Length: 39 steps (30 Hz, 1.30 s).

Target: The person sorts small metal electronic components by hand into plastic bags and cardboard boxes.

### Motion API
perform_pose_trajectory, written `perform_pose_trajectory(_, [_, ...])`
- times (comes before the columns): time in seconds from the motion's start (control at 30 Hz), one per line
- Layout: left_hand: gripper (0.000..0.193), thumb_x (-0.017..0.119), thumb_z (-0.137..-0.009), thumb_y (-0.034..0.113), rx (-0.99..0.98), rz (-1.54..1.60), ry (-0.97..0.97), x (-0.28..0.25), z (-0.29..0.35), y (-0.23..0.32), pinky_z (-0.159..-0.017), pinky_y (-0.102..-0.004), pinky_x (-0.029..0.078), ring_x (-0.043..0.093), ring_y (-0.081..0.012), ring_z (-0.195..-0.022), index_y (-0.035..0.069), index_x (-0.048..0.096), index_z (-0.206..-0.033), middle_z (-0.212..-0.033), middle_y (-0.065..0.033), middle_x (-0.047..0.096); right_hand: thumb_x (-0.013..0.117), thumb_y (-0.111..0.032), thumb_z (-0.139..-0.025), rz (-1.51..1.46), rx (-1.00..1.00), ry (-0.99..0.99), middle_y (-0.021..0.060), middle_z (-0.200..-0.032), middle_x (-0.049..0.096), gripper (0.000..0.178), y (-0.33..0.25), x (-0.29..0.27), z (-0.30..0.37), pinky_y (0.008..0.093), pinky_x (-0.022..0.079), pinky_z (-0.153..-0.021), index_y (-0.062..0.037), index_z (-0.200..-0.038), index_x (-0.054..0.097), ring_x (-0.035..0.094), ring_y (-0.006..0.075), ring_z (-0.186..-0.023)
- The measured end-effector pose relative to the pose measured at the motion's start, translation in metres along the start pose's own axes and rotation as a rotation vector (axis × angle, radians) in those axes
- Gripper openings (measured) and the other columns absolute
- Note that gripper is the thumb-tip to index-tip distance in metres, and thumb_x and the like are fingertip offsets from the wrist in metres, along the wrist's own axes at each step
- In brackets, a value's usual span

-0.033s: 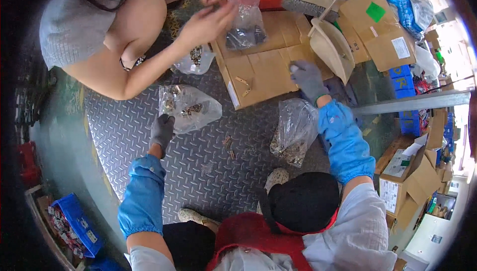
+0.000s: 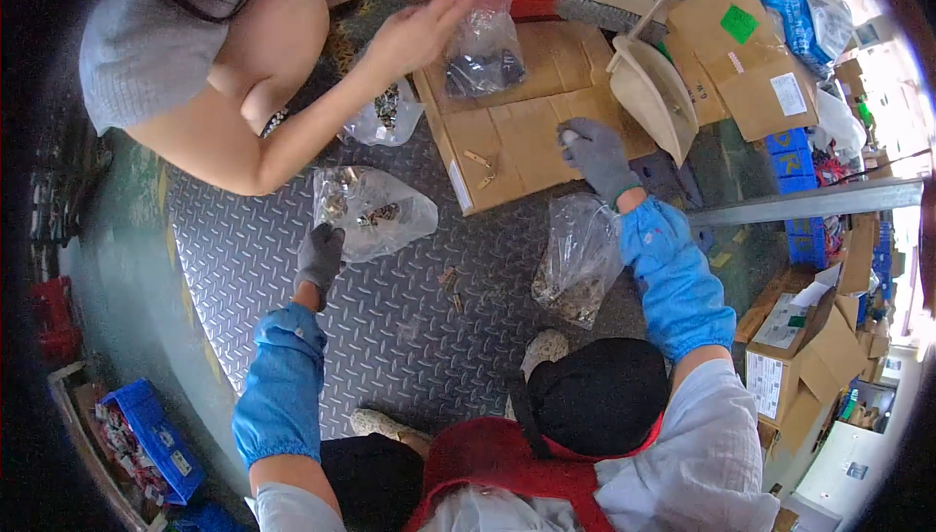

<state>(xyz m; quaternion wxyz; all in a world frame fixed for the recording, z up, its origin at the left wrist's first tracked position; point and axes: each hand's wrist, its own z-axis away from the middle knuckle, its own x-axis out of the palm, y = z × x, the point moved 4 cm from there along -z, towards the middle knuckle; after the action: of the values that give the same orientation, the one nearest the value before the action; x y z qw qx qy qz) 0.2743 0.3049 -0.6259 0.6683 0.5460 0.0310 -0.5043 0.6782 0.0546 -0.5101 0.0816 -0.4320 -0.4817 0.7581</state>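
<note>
My left hand (image 2: 320, 257), in a grey glove, pinches the near-left edge of a clear plastic bag (image 2: 405, 225) holding small metal parts. The bag lies on the dark diamond-patterned metal plate (image 2: 390, 327). My right hand (image 2: 597, 157), gloved too, hangs over the right edge of a flat cardboard piece (image 2: 531, 122) with its fingers curled. A pale spot shows at its fingertips, but what it is I cannot make out. Just below that wrist sits a second clear bag (image 2: 575, 264) of small parts. Two small brass-coloured pieces (image 2: 478, 158) rest on the cardboard, and a few more (image 2: 453, 288) on the plate.
A co-worker (image 2: 244, 74) squats at the upper left, hands beside another clear bag (image 2: 485, 54). At the upper right are a beige dustpan (image 2: 655, 93), a brush (image 2: 604, 10) and a carton (image 2: 731, 54). A metal bar (image 2: 809, 202) juts in from the right; a blue crate (image 2: 156, 439) stands lower left.
My right hand has shifted slightly left and its fingers now curl more. The co-worker's hands have moved a little. My left hand stays on the bag.
</note>
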Motion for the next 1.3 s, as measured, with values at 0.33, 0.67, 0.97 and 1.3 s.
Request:
perform_pose_trajectory(0.33, [0.024,0.054,-0.084,0.025,0.111,-0.052,0.071,-0.002,-0.014,-0.016,-0.046,-0.0312,0.045,0.059,-0.0178,-0.057,0.003,0.061,-0.087,-0.066,-0.0096,0.06,0.052,-0.022,-0.087,0.128,-0.363,-0.362,0.0162,-0.085,0.063,0.028,-0.048,0.114,0.086,0.0392,0.049,-0.07,-0.0022,-0.104,0.06,0.062,0.0268,-0.077])
perform_pose_trajectory(0.67, [0.024,0.057,-0.084,0.027,-0.084,0.466,-0.103,0.007,-0.009,-0.019,-0.046,-0.0281,0.045,0.057,-0.014,-0.06,0.003,0.058,-0.088,-0.071,-0.0027,0.057,0.05,-0.021,-0.085,0.079,-0.14,-0.764,0.0187,-0.093,0.063,0.025,-0.025,0.144,0.138,0.0393,0.045,-0.075,-0.0073,-0.1,0.063,0.06,0.0309,-0.085])
perform_pose_trajectory(0.97, [0.024,0.055,-0.083,0.024,-0.065,0.301,-0.034,0.014,-0.005,-0.007,-0.047,-0.0321,0.047,0.058,-0.0196,-0.054,0.0,0.06,-0.087,-0.066,-0.0097,0.058,0.053,-0.025,-0.085,0.112,-0.031,-0.889,0.022,-0.102,0.06,0.034,0.023,0.169,0.164,0.0405,0.043,-0.082,-0.003,-0.109,0.058,0.058,0.0338,-0.094])
perform_pose_trajectory(1.3, [0.024,0.055,-0.084,0.024,-0.035,0.377,-0.072,0.006,-0.002,0.001,-0.044,-0.0289,0.044,0.054,-0.0136,-0.051,0.001,0.06,-0.081,-0.066,-0.0054,0.059,0.054,-0.025,-0.084,0.17,0.082,-0.977,0.0196,-0.11,0.059,0.041,0.035,0.176,0.171,0.0385,0.043,-0.085,-0.0051,-0.12,0.054,0.056,0.0333,-0.098])
